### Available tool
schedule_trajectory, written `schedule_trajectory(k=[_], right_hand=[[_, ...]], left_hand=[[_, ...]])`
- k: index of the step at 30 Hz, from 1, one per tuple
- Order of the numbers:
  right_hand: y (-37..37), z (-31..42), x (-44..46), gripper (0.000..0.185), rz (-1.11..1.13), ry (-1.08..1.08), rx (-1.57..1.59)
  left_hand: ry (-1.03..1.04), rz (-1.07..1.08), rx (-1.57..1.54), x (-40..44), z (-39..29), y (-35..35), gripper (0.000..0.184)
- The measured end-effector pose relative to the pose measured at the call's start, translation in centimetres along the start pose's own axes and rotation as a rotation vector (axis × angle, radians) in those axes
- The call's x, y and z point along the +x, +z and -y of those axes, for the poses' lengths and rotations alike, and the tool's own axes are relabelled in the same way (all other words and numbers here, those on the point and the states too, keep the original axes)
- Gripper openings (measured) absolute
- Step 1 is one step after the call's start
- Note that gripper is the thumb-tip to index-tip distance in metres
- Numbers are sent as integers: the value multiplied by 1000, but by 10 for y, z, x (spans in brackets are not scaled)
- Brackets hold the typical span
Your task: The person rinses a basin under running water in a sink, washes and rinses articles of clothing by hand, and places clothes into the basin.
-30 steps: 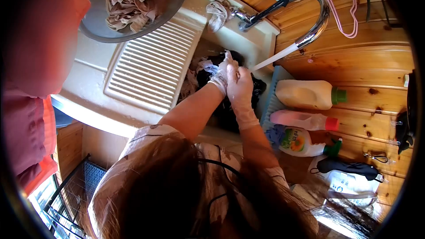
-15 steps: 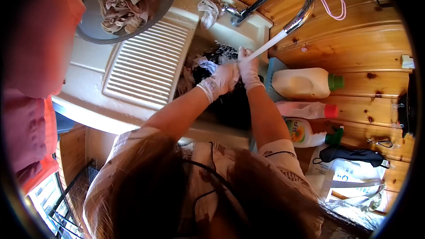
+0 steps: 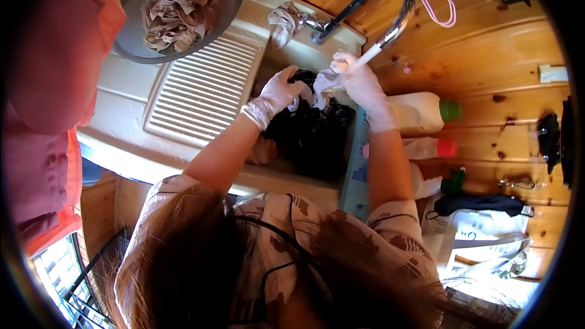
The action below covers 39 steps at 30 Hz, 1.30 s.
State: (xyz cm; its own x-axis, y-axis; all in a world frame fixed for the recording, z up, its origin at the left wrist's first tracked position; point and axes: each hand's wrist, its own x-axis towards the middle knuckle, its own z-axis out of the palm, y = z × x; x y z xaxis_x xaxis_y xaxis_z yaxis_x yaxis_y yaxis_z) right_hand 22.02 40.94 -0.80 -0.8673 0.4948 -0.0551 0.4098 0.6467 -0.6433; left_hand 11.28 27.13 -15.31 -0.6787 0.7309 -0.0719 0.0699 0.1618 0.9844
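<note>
Both of my hands wear thin white gloves. My right hand point(image 3: 359, 82), beside the tap's white spout end point(image 3: 368, 55), is closed around a pale lilac cloth point(image 3: 327, 80) that hangs toward the sink. My left hand point(image 3: 281, 91) is over the wet dark laundry point(image 3: 311, 137) in the sink basin point(image 3: 262, 64). Its thumb and fingers are apart; the fingertips are near or touching the dark fabric. A chrome gooseneck tap point(image 3: 405, 9) arches over the basin. A small whitish cloth point(image 3: 283, 24) lies on the ledge beside the tap base.
A ribbed washboard point(image 3: 204, 88) is left of the basin. Beyond it, a grey oval tub point(image 3: 131, 27) holds crumpled brownish cloths point(image 3: 181, 15). Several bottles, including a cream jug point(image 3: 414, 113), stand right of the sink. Pink hangers point(image 3: 448, 12) hang on the wooden wall point(image 3: 487, 61).
My hands have separated. The right has lifted the lilac cloth up toward the spout; the left has moved left and its fingers have spread. The view has shifted slightly.
</note>
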Motion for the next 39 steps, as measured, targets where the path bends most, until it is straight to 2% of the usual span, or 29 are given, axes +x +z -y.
schedule_trajectory(k=[1,2,4,6,8,9,10,11,12,14,16,18,19,20,21,22,23,25,26,27,29,31,32,33,35,36,37,39], right_hand=[[0,-9,1,32,-7,-37,-11],[-5,-5,10,32,-9,-95,-31],[-13,1,10,32,60,-45,-92],[-21,11,5,34,119,13,-144],[-22,9,6,31,30,-203,250],[-28,13,9,28,47,-46,379],[-31,11,11,25,40,-107,535],[-29,10,13,25,-67,-66,555],[-26,9,14,25,-177,-26,575],[-16,-7,16,25,-249,3,734],[-6,-7,8,26,-303,53,849],[16,9,-12,27,-351,119,926],[28,8,-22,28,-293,121,926],[41,4,-30,29,-234,123,924],[56,2,-34,29,-229,95,878],[63,3,-37,36,-280,-12,430],[68,6,-39,43,-336,-93,83],[77,10,-41,57,-438,-247,-607],[78,9,-40,58,-470,-263,-635],[79,8,-37,58,-503,-282,-663],[78,21,-39,63,-548,-293,-740],[97,8,-28,69,-415,-229,-94],[110,-4,-19,72,-338,-187,225],[119,-9,-11,75,-376,-197,221],[126,-3,-11,76,-286,3,680],[128,9,-12,76,-236,105,907],[131,20,-13,59,-375,86,940],[137,4,-8,47,-335,90,1032]], left_hand=[[-15,107,-49,-8,-26,-8,72],[114,107,-39,-3,-27,-4,75],[373,99,-21,9,-28,6,82],[188,350,-358,0,-87,-1,81],[128,530,-252,26,-74,15,74],[-95,626,-183,33,-67,20,59],[-73,673,-137,37,-54,25,52],[-50,719,-92,42,-42,30,47],[-166,815,-75,34,-44,27,46],[-229,847,-648,15,-14,42,56],[-479,876,-1027,-5,-25,37,76],[-542,692,-1401,-8,-39,40,84],[-529,652,-1618,-7,-49,36,88],[-481,566,-1733,-2,-45,36,79],[-404,579,-1815,9,-33,41,75],[-321,591,-1897,18,-23,48,71],[-328,532,-1882,15,-29,46,55],[-350,620,-1859,14,-25,47,44],[-362,663,-1845,10,-28,43,39],[-444,462,-1745,0,-43,35,25],[-413,459,-1810,-2,-30,32,24],[-410,402,-1795,-7,-25,32,22],[-96,250,-1329,-5,-12,37,23],[185,106,-842,-1,0,42,23],[371,-68,-316,3,17,50,25],[303,-107,-291,-3,8,43,26],[236,-147,-268,-8,-3,37,29],[-176,-174,-428,-26,-60,6,37]])
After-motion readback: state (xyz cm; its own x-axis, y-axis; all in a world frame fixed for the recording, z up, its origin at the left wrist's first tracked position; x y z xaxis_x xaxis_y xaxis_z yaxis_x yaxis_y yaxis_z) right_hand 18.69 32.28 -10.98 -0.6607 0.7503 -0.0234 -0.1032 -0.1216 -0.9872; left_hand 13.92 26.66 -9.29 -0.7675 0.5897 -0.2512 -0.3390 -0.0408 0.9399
